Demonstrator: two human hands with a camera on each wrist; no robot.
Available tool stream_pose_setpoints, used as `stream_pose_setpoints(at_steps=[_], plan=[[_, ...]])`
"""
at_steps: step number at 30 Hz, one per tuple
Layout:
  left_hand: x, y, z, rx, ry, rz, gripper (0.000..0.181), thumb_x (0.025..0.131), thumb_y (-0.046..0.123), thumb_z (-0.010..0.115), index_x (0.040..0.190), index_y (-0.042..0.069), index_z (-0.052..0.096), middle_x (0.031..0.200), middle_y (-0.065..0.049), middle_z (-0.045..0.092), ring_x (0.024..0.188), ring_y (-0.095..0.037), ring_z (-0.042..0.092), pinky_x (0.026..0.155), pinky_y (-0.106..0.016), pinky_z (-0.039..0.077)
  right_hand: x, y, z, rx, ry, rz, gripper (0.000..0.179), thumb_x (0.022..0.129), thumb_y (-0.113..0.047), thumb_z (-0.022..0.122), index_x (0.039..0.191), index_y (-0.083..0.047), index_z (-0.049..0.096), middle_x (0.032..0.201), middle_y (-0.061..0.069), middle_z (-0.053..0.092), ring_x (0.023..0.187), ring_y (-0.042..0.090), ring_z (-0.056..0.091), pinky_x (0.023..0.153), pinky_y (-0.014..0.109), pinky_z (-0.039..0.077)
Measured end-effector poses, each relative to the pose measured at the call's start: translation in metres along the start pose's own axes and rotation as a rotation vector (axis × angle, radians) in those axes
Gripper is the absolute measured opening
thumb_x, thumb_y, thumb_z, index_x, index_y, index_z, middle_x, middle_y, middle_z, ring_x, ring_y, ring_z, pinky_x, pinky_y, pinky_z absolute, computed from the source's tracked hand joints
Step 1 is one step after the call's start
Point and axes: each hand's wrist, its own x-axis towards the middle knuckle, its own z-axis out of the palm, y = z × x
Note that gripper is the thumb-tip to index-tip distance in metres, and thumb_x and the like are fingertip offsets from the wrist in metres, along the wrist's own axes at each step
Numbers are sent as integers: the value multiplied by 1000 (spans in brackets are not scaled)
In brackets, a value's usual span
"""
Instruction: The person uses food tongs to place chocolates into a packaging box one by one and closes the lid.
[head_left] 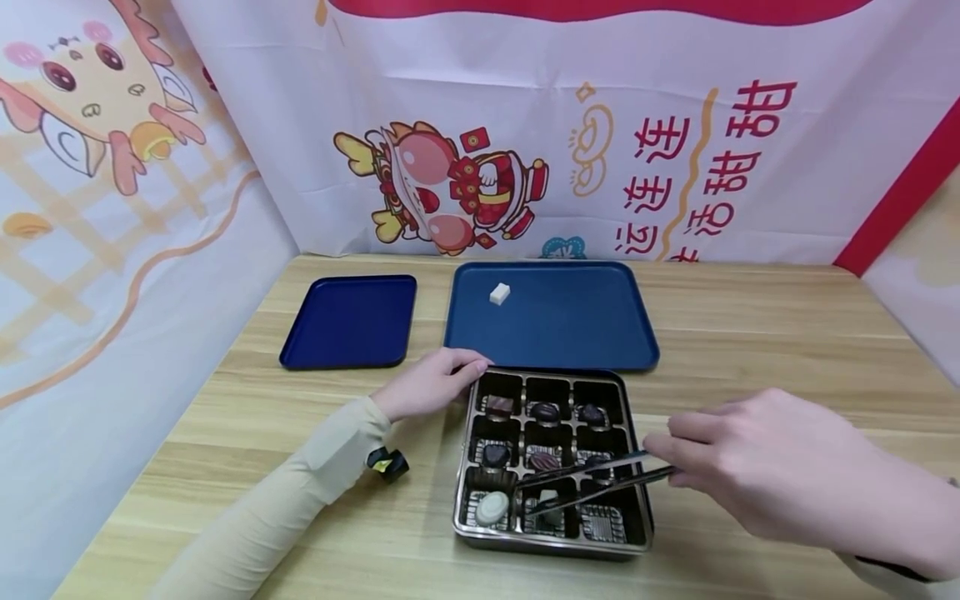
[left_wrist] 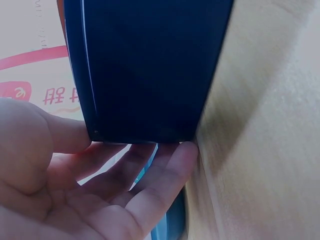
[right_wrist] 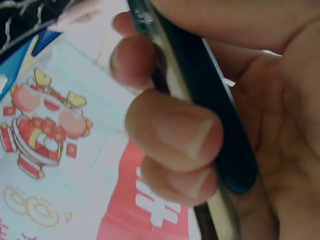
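A dark box (head_left: 555, 546) has chocolates in its compartments. My left hand (head_left: 431, 383) holds its far left corner; in the left wrist view the thumb lies at the top edge and the fingers bend behind the end of the dark wall (left_wrist: 145, 75). My right hand (head_left: 780, 467) grips a pair of dark chopsticks (head_left: 600, 492), whose tips reach into the near middle compartment. The lower stick crosses a pale chocolate (head_left: 549, 507) there. A round white chocolate (head_left: 492, 507) sits in the near left compartment. The near right compartment shows only its ridged liner (head_left: 602, 524).
A blue tray (head_left: 577, 321) lies just behind the box with a small white block (head_left: 499, 293) on it. To its left is a smaller navy tray (head_left: 352, 321). A printed cloth (head_left: 480, 83) hangs along the table's far edge.
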Motion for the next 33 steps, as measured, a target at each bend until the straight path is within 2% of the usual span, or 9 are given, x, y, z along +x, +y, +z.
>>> stream_pose_setpoints(at_steps=[3, 7, 10, 15, 22, 25, 33], plan=[[0, -2, 1, -9, 7, 1, 36, 106, 29, 46, 127, 7, 66, 127, -6, 63, 123, -21, 53, 104, -40, 40, -3, 2, -5, 1, 8, 49, 47, 109, -39, 25, 92, -20, 65, 74, -15, 47, 51, 6, 50, 35, 25, 31], [0, -2, 1, -6, 7, 6, 36, 106, 29, 46, 126, 7, 66, 126, -5, 63, 123, -20, 53, 104, -40, 40, -4, 3, -9, -16, -20, 57, 48, 109, -40, 23, 90, -21, 63, 73, -15, 43, 51, 5, 47, 36, 24, 29], [0, -2, 1, -3, 8, 4, 36, 106, 29, 46, 127, 7, 66, 126, -6, 63, 123, -20, 53, 104, -40, 40, -4, 2, -12, -19, -33, 42, 46, 109, -37, 22, 88, -22, 60, 70, -15, 37, 51, 4, 40, 38, 21, 24], [0, -1, 0, -11, 9, -4, 36, 106, 29, 46, 127, 6, 66, 127, -6, 63, 124, -22, 52, 105, -40, 39, -2, -1, -17, -39, -30, 21, 49, 108, -25, 19, 89, -20, 64, 68, -14, 39, 51, 3, 35, 40, 19, 22], [-2, 1, 0, -5, 2, -11, 37, 107, 29, 45, 127, 7, 65, 127, -6, 63, 124, -22, 52, 105, -41, 39, 5, -8, -14, -74, -11, 3, 50, 103, -13, 17, 87, -17, 64, 65, -10, 37, 48, 9, 34, 39, 22, 21], [-3, 0, 1, -5, 4, -10, 37, 107, 29, 45, 127, 7, 65, 128, -7, 63, 124, -23, 52, 104, -42, 39, 10, -10, -7, -90, -17, -10, 50, 102, -11, 16, 89, -15, 65, 65, -7, 40, 47, 12, 38, 38, 25, 23], [-3, 1, 2, -13, 6, 7, 36, 106, 29, 46, 126, 7, 66, 127, -7, 63, 124, -22, 52, 104, -42, 39, 10, -7, -11, -77, 18, 22, 49, 107, -25, 24, 94, -16, 71, 72, -9, 49, 50, 12, 47, 37, 26, 33]])
